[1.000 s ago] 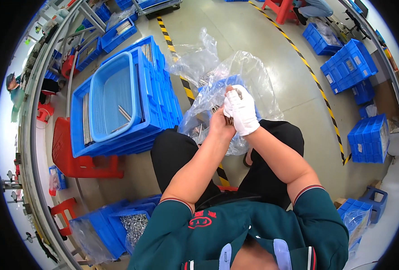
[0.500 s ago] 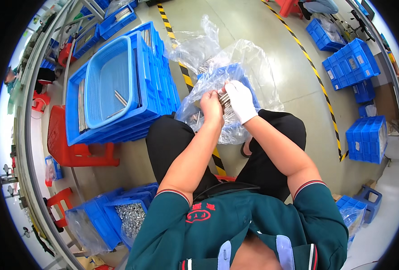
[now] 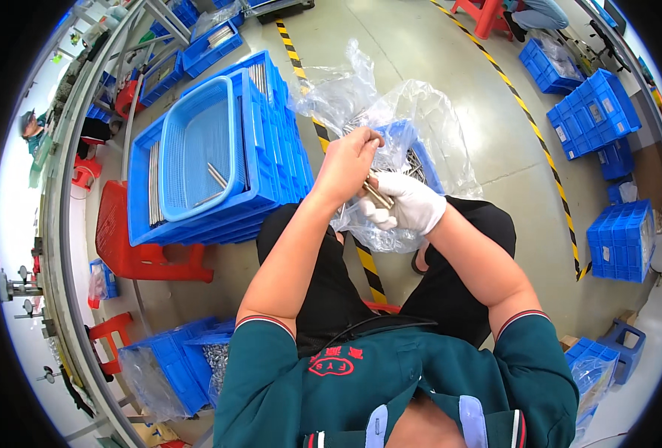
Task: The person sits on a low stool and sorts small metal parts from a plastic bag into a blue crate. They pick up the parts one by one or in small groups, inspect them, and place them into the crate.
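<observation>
My right hand (image 3: 413,203), in a white glove, is closed around a few short metal rods (image 3: 378,196) that jut out between thumb and fingers. Just above them my bare left hand (image 3: 347,166) is closed, its thumb and fingertips pinched together; whatever lies in that pinch is too small to make out. Both hands are over a blue crate (image 3: 434,173) in front of my knees. Clear plastic bag film (image 3: 437,112) lines it and spreads over its sides. More metal rods (image 3: 414,166) lie inside, partly covered by my hands.
At my left stands a stack of blue crates (image 3: 271,142), topped by a light-blue basket (image 3: 168,149) with a few rods. A red stool (image 3: 114,231) is beside it. Crates with small metal parts (image 3: 217,366) sit lower left; more blue crates (image 3: 620,239) line the right.
Both hands have drawn back from the crate toward me. The gloved right hand has turned, bringing the rods out into view, and the left hand has risen above them. The view has shifted slightly.
</observation>
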Motion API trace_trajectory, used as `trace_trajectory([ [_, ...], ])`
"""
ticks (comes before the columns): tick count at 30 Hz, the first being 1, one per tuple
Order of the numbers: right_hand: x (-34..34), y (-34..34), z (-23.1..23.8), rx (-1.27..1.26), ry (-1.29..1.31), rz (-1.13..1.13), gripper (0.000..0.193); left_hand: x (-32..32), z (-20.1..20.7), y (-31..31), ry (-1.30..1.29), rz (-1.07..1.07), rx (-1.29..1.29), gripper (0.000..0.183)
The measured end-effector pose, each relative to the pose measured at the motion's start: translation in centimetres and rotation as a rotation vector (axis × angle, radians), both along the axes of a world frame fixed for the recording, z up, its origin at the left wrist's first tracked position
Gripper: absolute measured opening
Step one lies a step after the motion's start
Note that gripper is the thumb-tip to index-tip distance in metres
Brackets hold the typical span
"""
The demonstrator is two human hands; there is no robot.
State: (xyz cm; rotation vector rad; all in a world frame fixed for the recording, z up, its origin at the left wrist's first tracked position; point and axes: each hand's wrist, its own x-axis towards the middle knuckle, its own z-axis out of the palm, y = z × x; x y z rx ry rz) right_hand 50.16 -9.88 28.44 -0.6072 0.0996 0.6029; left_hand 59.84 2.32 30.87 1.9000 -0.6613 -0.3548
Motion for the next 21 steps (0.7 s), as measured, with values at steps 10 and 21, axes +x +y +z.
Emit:
trace_trajectory([
  [10, -0.1, -0.3, 1.5, -0.628, -0.141, -0.265, 0.028, 1.2, -1.5, 1.5, 0.151, 0.286, -0.526, 0.013],
  [21, 0.4, -2.3, 2.9, -0.895, -0.25, -0.354, 0.021, 1.3, -1.6, 2.6, 0.928, -0.057, -0.795, 0.015],
])
